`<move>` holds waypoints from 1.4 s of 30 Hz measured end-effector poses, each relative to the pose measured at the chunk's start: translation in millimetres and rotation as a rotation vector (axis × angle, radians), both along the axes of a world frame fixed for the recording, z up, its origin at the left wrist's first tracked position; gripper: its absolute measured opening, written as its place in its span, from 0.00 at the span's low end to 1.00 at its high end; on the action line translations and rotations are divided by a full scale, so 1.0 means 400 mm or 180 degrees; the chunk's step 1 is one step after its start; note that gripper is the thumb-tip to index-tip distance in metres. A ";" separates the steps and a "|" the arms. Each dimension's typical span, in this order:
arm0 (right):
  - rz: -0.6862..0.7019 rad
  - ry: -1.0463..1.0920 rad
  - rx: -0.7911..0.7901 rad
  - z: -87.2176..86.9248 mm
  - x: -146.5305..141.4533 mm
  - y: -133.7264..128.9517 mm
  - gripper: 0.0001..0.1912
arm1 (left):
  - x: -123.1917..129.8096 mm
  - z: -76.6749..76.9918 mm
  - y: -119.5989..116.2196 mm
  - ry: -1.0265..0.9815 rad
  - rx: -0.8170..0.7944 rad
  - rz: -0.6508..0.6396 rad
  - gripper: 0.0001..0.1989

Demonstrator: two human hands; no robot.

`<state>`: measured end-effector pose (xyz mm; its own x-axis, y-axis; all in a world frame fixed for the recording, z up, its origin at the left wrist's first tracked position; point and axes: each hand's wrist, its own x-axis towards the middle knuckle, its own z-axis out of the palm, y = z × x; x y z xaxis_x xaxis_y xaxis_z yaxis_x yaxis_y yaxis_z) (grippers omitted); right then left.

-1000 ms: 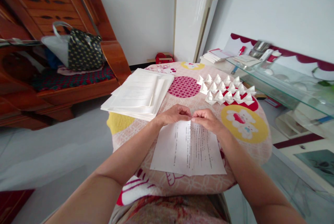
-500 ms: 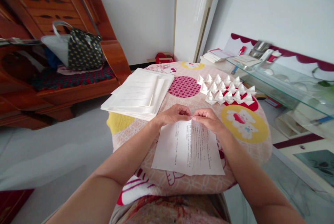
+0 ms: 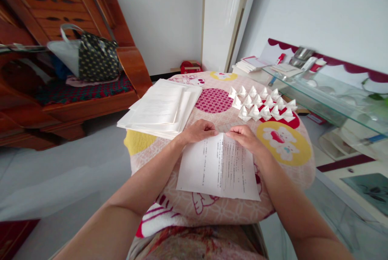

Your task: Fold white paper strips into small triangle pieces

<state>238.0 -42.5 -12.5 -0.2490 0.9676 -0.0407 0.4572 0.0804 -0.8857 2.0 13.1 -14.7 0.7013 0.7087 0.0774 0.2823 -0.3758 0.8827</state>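
Note:
A printed sheet of paper [image 3: 216,167] with a faint crease down its middle lies before me on the cloth-covered table [image 3: 297,171]. My left hand [image 3: 200,131] pinches its far edge just left of the crease. On the other side of the crease, my right hand [image 3: 243,135] is closed on the same edge, with a small gap between the two hands. Beyond the right hand stand rows of small folded white paper boats [image 3: 254,111]. A stack of paper sheets [image 3: 157,104] lies past my left hand.
To the right is a glass shelf [image 3: 333,98] holding papers, metal containers and other items. A wooden bench [image 3: 133,62] with a dotted bag [image 3: 97,56] stands at left. A tall white air conditioner [image 3: 220,26] is at the back.
My hands have moved slightly apart along the sheet's far edge. The sheet has shifted a little away from me, and its near edge lies slightly higher in view.

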 end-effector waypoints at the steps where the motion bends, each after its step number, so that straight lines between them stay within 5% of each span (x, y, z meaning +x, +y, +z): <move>1: -0.0058 -0.0115 0.0050 -0.001 0.002 0.001 0.21 | 0.000 0.001 0.000 0.0058 0.0144 0.0086 0.18; 7: -0.0206 -0.0418 0.0381 -0.011 0.008 0.004 0.24 | 0.003 -0.003 0.003 0.0239 0.0699 0.0342 0.19; 42: -0.0367 -0.0580 0.0600 -0.031 0.011 0.018 0.23 | 0.032 -0.031 -0.002 0.0539 0.0704 0.0642 0.16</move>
<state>242.5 -35.1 -24.9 -0.1421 0.9839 0.1088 0.6230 0.1743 -0.7625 15.0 12.3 -27.3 0.5649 0.8133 0.1393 0.5058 -0.4747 0.7203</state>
